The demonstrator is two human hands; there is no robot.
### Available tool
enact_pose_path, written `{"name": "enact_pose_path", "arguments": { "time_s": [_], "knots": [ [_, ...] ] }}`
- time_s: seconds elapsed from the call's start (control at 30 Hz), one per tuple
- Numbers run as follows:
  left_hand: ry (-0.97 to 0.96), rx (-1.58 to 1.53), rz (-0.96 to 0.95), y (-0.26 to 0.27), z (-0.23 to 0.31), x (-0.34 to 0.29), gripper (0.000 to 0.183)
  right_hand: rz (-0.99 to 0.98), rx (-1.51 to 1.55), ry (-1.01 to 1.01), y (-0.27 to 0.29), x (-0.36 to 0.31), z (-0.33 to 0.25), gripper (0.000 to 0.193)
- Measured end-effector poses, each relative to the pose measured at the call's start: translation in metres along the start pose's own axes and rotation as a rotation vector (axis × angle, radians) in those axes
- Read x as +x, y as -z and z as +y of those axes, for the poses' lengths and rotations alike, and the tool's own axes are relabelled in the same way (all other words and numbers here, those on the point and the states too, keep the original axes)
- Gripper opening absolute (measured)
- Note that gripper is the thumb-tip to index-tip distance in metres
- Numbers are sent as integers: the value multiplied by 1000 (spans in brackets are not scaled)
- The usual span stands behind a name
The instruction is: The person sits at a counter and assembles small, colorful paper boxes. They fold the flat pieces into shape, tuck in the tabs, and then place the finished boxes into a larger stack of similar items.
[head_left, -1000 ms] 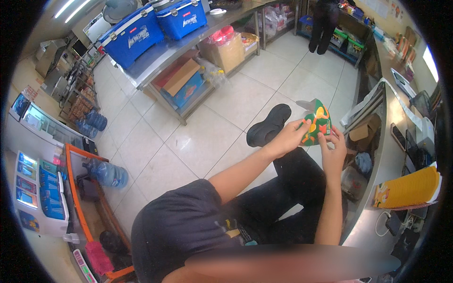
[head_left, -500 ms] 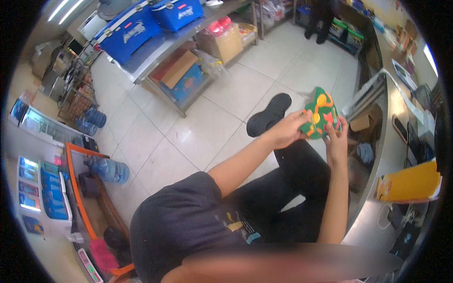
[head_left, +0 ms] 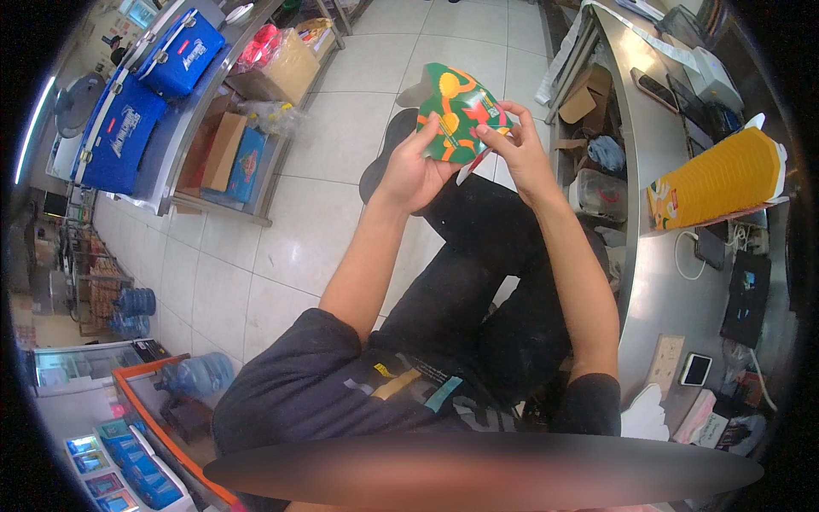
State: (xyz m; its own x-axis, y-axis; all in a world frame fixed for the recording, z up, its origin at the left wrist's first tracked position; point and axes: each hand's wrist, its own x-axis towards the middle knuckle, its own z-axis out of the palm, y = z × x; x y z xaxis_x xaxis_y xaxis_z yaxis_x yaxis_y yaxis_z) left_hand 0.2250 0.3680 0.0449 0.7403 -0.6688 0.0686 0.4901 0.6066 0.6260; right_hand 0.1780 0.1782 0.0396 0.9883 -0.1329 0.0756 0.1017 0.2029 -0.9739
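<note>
I hold a small green paper carton (head_left: 465,102) with orange, yellow and pink shapes out over my lap. My left hand (head_left: 408,175) grips its left lower side, with the thumb lying on the printed face. At the right edge my right hand (head_left: 520,154) pinches it between thumb and fingers. A pale, red-marked flap shows under the carton by the right thumb. Most of the left fingers are hidden behind it.
Along my right runs a steel counter (head_left: 636,290) with a stack of yellow cartons (head_left: 717,183), a dark phone (head_left: 654,91) and a white phone (head_left: 697,369). Blue coolers (head_left: 119,132) stand on a steel table at left. A water jug (head_left: 200,374) is at lower left.
My view has swung, so the carton and both hands now appear farther left and higher. Both hands still hold the carton; a pale flap now shows at its lower right.
</note>
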Motion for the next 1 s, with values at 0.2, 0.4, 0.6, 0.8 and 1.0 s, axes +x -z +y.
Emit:
{"name": "enact_pose_path", "arguments": {
  "time_s": [0.2, 0.4, 0.6, 0.8, 1.0],
  "knots": [
    [204, 361, 67, 12, 15, -13, 42, 18, -685, 76, 15, 0, 4, 68],
    [420, 412, 31, 23, 23, -12, 39, -36, -221, 102, 10, 5, 10, 39],
    [238, 560, 179, 15, 3, -18, 37, 55, -502, 409, 2, -2, 7, 23],
    [150, 670, 196, 10, 6, -22, 32, -127, -747, 328, 1, -4, -2, 29],
    [146, 708, 207, 6, 9, -24, 32, -9, -466, 366, -11, -4, 5, 29]
  ]
}}
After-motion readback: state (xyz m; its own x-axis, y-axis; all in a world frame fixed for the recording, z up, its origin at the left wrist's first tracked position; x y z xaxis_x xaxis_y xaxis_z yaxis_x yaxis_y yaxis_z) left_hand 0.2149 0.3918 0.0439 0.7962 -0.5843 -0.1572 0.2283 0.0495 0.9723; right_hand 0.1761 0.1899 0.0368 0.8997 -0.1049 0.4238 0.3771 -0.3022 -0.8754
